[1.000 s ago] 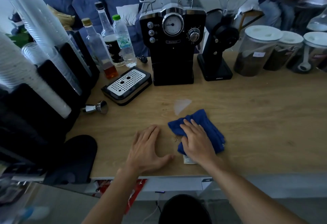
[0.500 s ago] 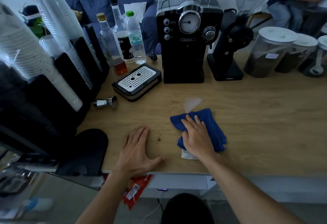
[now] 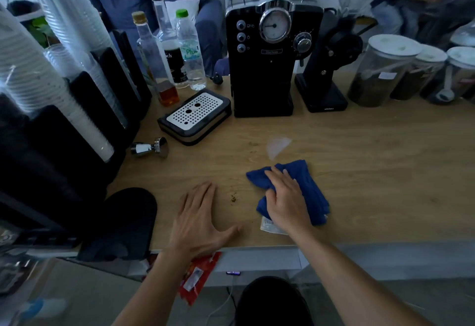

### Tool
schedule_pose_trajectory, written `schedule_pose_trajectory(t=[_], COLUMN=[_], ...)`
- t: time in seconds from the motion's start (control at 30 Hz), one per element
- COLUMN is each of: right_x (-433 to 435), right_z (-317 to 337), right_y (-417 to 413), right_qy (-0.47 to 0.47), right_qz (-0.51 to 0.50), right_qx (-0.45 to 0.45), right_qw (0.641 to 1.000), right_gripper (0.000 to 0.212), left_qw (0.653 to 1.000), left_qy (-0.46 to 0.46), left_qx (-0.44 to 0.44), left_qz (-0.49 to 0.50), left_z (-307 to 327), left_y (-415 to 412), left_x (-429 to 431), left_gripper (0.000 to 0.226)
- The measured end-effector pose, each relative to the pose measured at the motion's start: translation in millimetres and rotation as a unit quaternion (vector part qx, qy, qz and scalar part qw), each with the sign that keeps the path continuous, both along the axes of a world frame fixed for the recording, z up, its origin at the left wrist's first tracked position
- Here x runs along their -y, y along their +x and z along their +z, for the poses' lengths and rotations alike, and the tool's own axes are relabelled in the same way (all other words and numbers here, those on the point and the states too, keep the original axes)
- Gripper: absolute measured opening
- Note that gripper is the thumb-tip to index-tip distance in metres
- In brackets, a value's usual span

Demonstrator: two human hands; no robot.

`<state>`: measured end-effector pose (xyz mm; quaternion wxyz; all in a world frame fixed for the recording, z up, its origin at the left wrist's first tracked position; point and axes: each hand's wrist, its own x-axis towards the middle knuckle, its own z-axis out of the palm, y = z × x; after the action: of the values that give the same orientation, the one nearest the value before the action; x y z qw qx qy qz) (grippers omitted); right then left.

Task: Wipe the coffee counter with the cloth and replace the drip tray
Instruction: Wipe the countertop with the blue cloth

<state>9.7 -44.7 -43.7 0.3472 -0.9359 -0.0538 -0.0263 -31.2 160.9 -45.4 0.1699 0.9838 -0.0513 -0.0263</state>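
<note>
Wooden counter [image 3: 359,161] fills the middle of the frame, and the blue cloth [image 3: 309,184] lies on it, a bit right of the middle. The right hand [image 3: 285,197] lies flat on the cloth with straight fingers and presses it down. The left hand [image 3: 198,212] rests flat on the wood at the lower middle, fingers spread wide, holding nothing. Between the two hands sits a small heap of brown crumbs [image 3: 233,199]. A second ago the cloth edge was right on those crumbs. Now the cloth is further right and the crumbs show, so I think the wiping is not done. The drip tray [image 3: 194,117] sits up and left of the cloth, just beside the black coffee machine [image 3: 267,73], out of its place like before
</note>
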Motion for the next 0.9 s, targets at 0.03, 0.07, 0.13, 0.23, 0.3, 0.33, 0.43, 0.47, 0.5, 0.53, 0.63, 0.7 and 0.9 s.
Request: schedule_pose_trajectory(t=[0.03, 0.07, 0.13, 0.23, 0.3, 0.33, 0.43, 0.47, 0.5, 0.53, 0.63, 0.7, 0.9], right_x=[-4.2, -7.3, -9.7, -6.2, -5.5, -5.8, -8.5, -9.8, -12.5, -16.4, -32.3, -43.1, -40.0], right_z=[-0.3, -1.2, -3.2, -4.9, -5.8, -6.5, -7.4, -6.6, -5.1, -3.6, 0.2, 0.2, -8.0], right_y=[5.0, 9.0, 13.4, 3.5, -10.7, -16.5, -22.2, -19.7, -15.4, -10.0, 7.4, 17.8, 11.3], right_qy=[-0.012, -0.031, -0.064, -0.037, -0.005, 0.008, 0.034, 0.043, 0.050, 0.056, 0.060, 0.032, -0.045], right_qz=[0.013, 0.031, 0.060, 0.057, 0.041, 0.035, 0.008, -0.005, -0.015, -0.022, -0.010, 0.034, 0.117], right_qx=[-0.002, -0.003, -0.003, 0.012, 0.025, 0.028, 0.018, 0.016, 0.015, 0.014, 0.005, 0.001, 0.017], right_qw=[1.000, 0.999, 0.996, 0.998, 0.999, 0.999, 0.999, 0.999, 0.999, 0.998, 0.998, 0.999, 0.992], right_gripper=[0.044, 0.044, 0.044, 0.039, 0.037, 0.038, 0.035, 0.035, 0.036, 0.036, 0.040, 0.043, 0.044], left_qw=[1.000, 1.000, 1.000, 1.000, 0.999, 0.999, 1.000, 0.999, 0.999, 0.999, 0.999, 0.999, 0.999], left_qy=[-0.001, -0.003, -0.003, 0.021, 0.027, 0.026, 0.017, 0.019, 0.022, 0.023, 0.018, 0.023, 0.022], left_qx=[0.003, 0.009, 0.021, 0.022, 0.024, 0.025, 0.023, 0.025, 0.030, 0.034, 0.034, 0.028, 0.029], left_qz=[-0.001, -0.001, 0.003, 0.004, 0.004, 0.005, 0.008, 0.009, 0.010, 0.010, 0.013, 0.012, 0.011], left_z=[-0.9, -1.6, -2.3, -1.8, -2.6, -2.8, -3.1, -2.7, -2.6, -2.8, -3.5, -3.5, -1.2], left_y=[0.4, 0.6, 0.1, -3.2, -7.6, -9.4, -11.8, -11.6, -10.7, -9.8, -8.9, -8.1, -9.4], left_x=[-0.3, -0.7, -3.3, -9.5, -11.8, -12.1, -12.3, -11.5, -11.1, -10.9, -9.9, -9.7, -12.1], left_gripper=[0.118, 0.118, 0.116, 0.115, 0.113, 0.112, 0.112, 0.112, 0.112, 0.111, 0.111, 0.111, 0.109])
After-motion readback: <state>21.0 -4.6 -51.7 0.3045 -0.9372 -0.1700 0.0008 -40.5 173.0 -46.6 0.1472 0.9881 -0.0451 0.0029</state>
